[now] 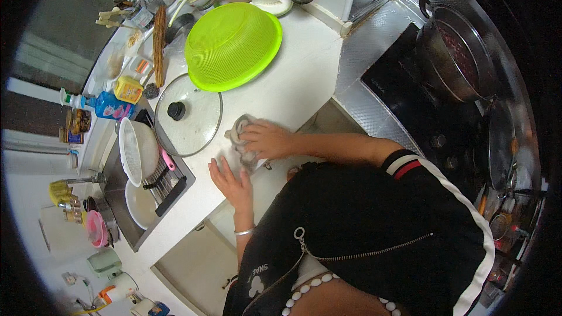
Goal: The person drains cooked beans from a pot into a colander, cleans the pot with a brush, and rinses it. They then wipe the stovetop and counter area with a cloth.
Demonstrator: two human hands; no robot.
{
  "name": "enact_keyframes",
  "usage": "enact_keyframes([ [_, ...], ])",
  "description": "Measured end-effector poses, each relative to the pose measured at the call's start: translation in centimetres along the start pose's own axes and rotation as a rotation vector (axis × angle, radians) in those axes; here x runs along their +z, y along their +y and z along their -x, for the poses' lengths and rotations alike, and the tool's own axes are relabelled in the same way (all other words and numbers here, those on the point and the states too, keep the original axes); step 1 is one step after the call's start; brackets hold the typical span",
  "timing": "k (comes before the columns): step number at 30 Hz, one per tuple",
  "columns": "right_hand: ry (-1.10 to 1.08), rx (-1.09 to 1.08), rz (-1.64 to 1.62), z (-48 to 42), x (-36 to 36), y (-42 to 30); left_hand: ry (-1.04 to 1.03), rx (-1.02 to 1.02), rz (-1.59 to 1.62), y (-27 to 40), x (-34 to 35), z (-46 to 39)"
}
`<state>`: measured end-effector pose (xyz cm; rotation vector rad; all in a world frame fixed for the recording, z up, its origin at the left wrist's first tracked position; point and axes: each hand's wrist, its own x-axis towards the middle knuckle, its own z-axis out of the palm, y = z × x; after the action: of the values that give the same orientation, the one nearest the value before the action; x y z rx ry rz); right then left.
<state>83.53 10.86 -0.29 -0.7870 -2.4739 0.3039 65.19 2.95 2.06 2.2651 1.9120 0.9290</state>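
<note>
My right hand (pixel 265 139) is pressed over a bunched grey-white cloth (pixel 240 129) on the white countertop (pixel 303 66), near its front edge. My left hand (pixel 232 184), with a bangle at the wrist, is beside the cloth with its fingers spread and nothing in it. Beyond the cloth, a glass pot lid (pixel 193 118) with a black knob lies knob up on the counter, partly over the sink's edge. To its right, a bright green mesh basket (pixel 235 46) rests upside down.
At the left, a sink (pixel 182 180) holds a white colander (pixel 139 151), a pale bowl (pixel 138 206) and a dish rack. Bottles (pixel 114 105) and a ridged wooden stick (pixel 160 48) are by the window. On the right, a large metal pot (pixel 454 52) with reddish contents stands on a black cooktop (pixel 412 92).
</note>
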Motion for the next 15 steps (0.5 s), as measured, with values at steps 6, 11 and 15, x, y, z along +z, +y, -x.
enact_keyframes([
  [6,0.082,0.191,0.216,4.9,-3.6,4.8,0.000,0.025,0.017,-0.3,-0.1,-0.2],
  [11,0.072,0.672,0.334,10.1,-9.5,9.6,-0.035,0.035,-0.011,-0.5,-0.5,0.2],
  [15,0.152,0.959,0.454,13.9,-11.4,11.5,-0.060,0.033,0.030,-0.9,0.0,0.7],
])
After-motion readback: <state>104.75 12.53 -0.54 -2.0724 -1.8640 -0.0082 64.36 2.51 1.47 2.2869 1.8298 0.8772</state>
